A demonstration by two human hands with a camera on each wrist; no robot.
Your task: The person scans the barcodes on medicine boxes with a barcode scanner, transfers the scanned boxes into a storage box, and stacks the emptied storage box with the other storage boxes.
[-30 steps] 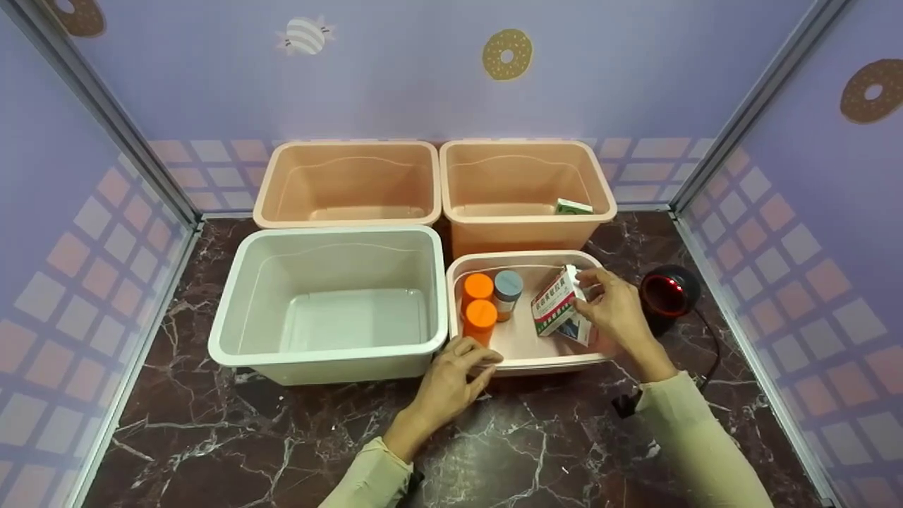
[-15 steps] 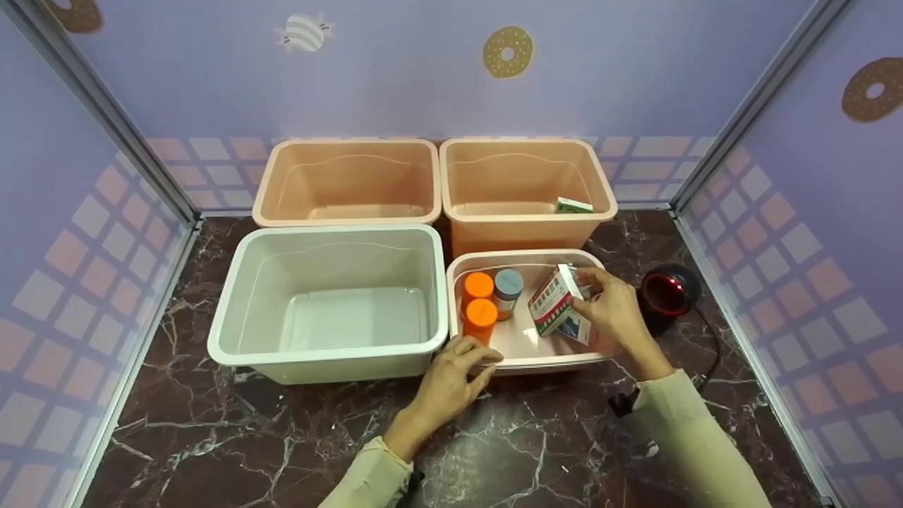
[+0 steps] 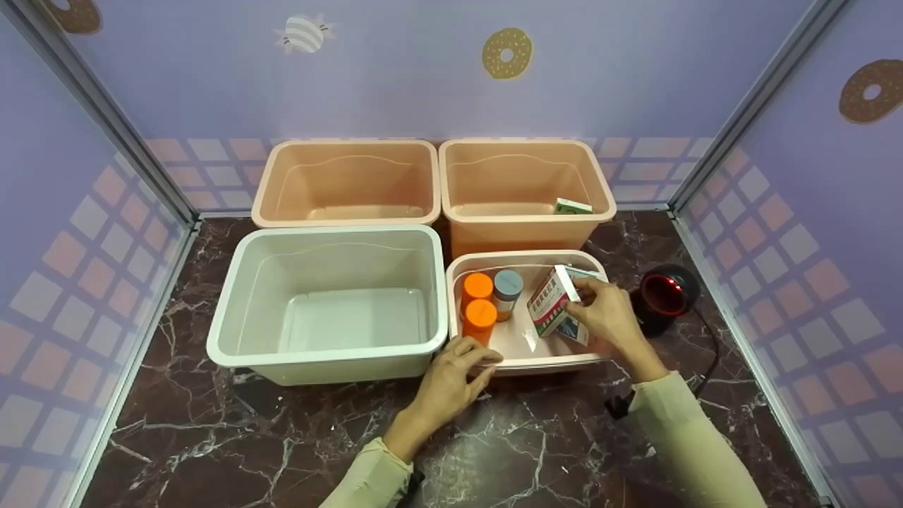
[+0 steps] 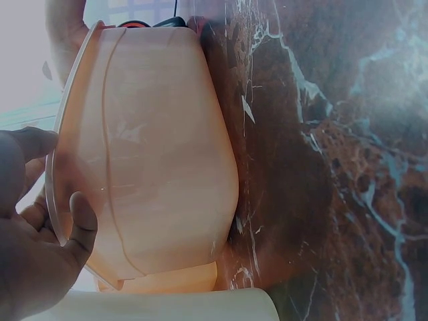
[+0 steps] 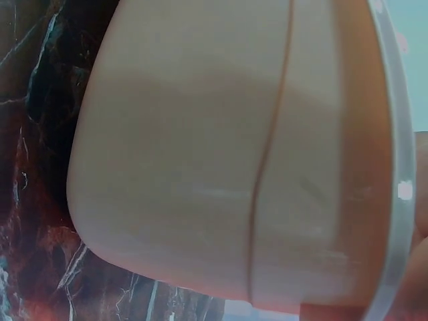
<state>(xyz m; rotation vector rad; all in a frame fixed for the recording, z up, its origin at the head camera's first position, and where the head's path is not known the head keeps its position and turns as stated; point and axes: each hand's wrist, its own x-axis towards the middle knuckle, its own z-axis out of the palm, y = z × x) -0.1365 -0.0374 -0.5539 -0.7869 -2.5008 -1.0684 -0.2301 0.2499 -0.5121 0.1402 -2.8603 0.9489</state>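
Note:
Inside the small pink bin (image 3: 543,363) at front right, my right hand (image 3: 610,314) pinches a white medicine box (image 3: 549,302) with red and green print, tilted. Another box with a dark blue picture (image 3: 575,330) lies partly hidden beneath it. My left hand (image 3: 448,381) grips the bin's front-left rim, its thumb outside the wall (image 4: 160,147) in the left wrist view. Two orange-capped bottles (image 3: 480,314) and a grey-capped bottle (image 3: 508,284) stand upright at the bin's left side. The right wrist view is mostly filled by the bin's outer wall (image 5: 200,167); the held box is hidden there.
A white bin (image 3: 338,356) adjoins on the left. Behind stand two peach bins, the left one (image 3: 346,224) and the right one (image 3: 525,219), which contains a green-and-white box (image 3: 573,207). A black scanner-like device (image 3: 663,300) with red light and cable sits at right.
My right hand has shifted slightly left with the medicine box, which has turned a little. A pale box edge now shows behind that hand. My left hand stays at the rim.

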